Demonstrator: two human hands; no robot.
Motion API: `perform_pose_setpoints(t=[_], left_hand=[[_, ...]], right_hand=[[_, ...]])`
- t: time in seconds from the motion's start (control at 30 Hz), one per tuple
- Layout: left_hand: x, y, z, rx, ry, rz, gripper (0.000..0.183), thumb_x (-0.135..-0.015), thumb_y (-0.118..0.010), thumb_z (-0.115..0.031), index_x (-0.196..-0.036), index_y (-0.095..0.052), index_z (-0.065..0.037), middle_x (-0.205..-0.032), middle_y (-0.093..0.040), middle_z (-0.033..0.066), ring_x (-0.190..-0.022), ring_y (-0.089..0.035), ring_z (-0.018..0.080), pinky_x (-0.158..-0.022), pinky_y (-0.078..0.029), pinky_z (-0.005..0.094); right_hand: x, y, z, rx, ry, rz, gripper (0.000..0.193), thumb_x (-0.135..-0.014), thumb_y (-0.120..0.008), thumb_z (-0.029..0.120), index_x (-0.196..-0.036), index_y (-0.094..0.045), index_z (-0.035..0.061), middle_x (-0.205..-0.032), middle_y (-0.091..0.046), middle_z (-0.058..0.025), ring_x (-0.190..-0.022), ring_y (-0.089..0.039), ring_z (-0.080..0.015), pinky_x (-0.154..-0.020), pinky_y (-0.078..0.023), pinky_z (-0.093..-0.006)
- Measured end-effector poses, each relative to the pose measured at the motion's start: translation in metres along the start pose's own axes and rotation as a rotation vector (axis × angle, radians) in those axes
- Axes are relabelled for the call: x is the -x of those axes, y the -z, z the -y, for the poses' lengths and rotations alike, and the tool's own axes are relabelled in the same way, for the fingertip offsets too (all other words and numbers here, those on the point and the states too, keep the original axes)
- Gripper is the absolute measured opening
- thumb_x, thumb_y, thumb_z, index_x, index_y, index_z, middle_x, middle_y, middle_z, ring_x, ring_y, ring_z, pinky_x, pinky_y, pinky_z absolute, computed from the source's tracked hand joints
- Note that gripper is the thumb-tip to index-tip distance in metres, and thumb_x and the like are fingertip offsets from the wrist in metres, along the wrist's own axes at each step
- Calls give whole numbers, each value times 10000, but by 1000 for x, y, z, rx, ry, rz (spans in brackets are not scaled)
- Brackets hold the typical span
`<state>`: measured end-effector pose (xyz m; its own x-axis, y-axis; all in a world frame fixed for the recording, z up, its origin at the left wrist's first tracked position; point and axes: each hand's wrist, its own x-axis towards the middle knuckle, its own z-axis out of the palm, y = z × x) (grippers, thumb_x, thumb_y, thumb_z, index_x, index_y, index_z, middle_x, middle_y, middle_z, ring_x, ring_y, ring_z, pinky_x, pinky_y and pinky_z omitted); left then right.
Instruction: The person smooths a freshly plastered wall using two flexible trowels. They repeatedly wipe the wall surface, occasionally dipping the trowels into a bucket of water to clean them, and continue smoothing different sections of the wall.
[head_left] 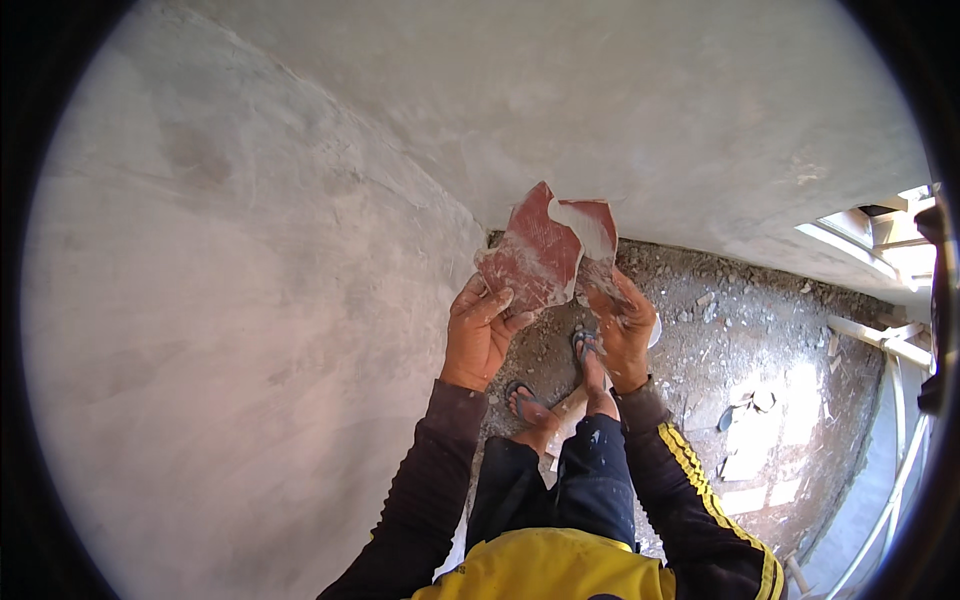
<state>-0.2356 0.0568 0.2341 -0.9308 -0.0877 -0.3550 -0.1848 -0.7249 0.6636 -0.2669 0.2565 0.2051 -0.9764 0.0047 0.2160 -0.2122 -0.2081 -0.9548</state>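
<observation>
My left hand (pixel 479 335) is closed on a flat, dull-red piece (pixel 535 255) with jagged edges and whitish smears, thumb on its near face. A second flat red piece (pixel 598 232), with a thick pale coat of what looks like plaster, is pinched in the fingers of my right hand (pixel 626 325). The two pieces are held up side by side in front of the wall corner, and their edges meet or overlap; I cannot tell which. Both hands are spotted with white residue.
A grey plastered wall (pixel 240 300) rises close on the left and another wall (pixel 620 110) ahead. Rubble and pale chips litter the rough floor (pixel 690 340) around my sandalled feet. Poles (pixel 890 345) stand at the right, below a bright opening (pixel 880 235).
</observation>
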Motion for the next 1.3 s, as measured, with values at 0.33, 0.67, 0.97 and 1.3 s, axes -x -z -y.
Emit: perform_pose_setpoints(t=[0.33, 0.67, 0.97, 1.3], left_hand=[[3, -14, -6, -32, 10, 38, 368, -983, -580, -8, -1350, -565, -33, -1214, -697, 92, -1051, -718, 216, -792, -645, 323], [4, -9, 2, 109, -11, 41, 382, -980, -571, -9, -1359, -557, -51, -1237, -685, 90, -1064, -715, 210, -821, -649, 329], [10, -25, -3, 127, -5, 88, 402, -984, -582, -9, -1379, -534, -63, -1243, -677, 75, -1086, -708, 215, -837, -651, 330], [16, -46, -48, 13, -409, 138, 345, -961, -601, 65, -1279, -562, -66, -1238, -672, 95, -1130, -685, 221, -1022, -592, 477]], right_hand=[[-19, 4, 6, 361, 81, 43, 342, -911, -673, -75, -1243, -695, 0, -1105, -769, -165, -950, -708, -105, -822, -559, -274], [-24, 5, 11, -133, -119, -149, 415, -968, -682, -19, -1374, -594, -29, -1184, -734, -67, -1079, -658, -129, -965, -517, -293], [-25, -14, 39, 307, 73, 90, 361, -912, -668, -76, -1266, -676, -6, -1047, -781, -128, -942, -721, -121, -844, -551, -282], [-9, 32, 41, -500, -312, -210, 422, -949, -652, 60, -1362, -571, 31, -1182, -705, -91, -1027, -710, -262, -862, -584, -366]])
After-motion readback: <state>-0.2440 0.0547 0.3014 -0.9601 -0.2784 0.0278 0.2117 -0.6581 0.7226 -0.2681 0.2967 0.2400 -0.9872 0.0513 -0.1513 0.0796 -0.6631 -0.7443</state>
